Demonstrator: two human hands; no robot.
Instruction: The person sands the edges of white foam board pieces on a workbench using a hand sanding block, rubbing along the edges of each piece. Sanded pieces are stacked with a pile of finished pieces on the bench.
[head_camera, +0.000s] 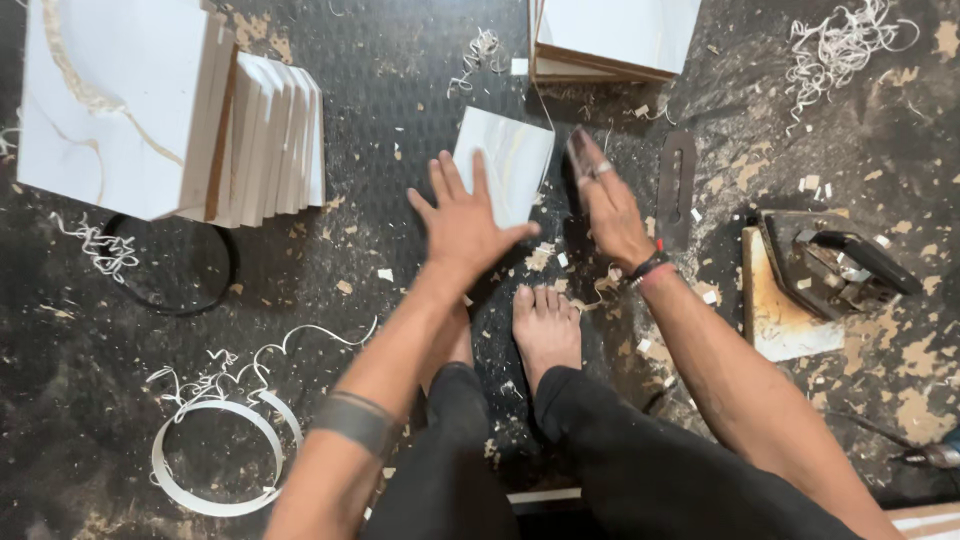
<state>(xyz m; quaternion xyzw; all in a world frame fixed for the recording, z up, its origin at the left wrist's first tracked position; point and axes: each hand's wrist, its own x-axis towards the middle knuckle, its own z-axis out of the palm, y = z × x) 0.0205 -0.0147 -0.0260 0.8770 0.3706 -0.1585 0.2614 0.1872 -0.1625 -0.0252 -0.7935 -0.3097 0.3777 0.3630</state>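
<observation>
A small white board (512, 160) with faint marbled streaks lies flat on the dark floor (400, 80), near the middle of its far half. It is nearly square and turned at a slant, its slightly longer side running from the near left up toward the far right, one corner pointing to the far edge of the floor.

The left hand (462, 222) lies palm down with fingers spread, its fingertips resting on the board's near left part, pressing rather than pinching. The right hand (610, 205) stands just right of the board, fingers pressed together and straight, edge down; whether it holds anything I cannot tell. A ring sits on one finger and bands circle the wrist.

A bare foot (546, 325) rests just nearer than the hands. A fanned stack of white boards (170, 110) fills the far left corner, and another stack (615, 40) lies at the far edge. A flat dark metal strip (676, 185) lies right of the right hand, and an old iron (835, 265) sits on a scorched board toward the right edge. A loop of white edging tape (215, 455) lies near left, among curled shavings (840, 40).
</observation>
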